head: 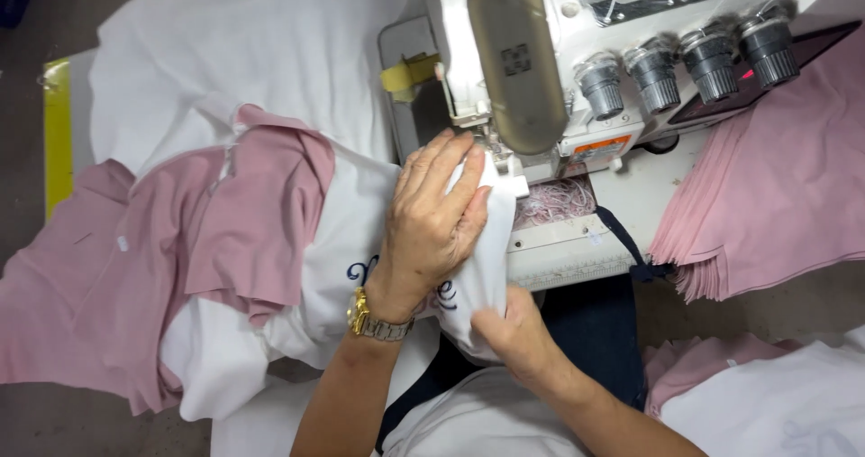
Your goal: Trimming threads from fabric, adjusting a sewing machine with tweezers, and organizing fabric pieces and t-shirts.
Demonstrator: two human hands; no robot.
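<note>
A white and pink garment [261,241] with dark blue lettering lies spread in front of a white overlock sewing machine [541,60]. My left hand [432,218], with a gold watch on its wrist, lies flat on the white fabric and presses it down right beside the machine's presser foot [500,155]. My right hand [509,326] pinches the lower edge of the same white fabric from below, fingers closed on it. The needle area is partly hidden by my left fingers.
A stack of cut pink fabric pieces [775,205] lies at the right of the machine. More pink and white pieces [766,385] sit at the lower right. Several thread tension knobs [685,65] line the machine's top. Pinkish thread waste [554,200] gathers beneath it. A yellow edge [57,132] runs at the left.
</note>
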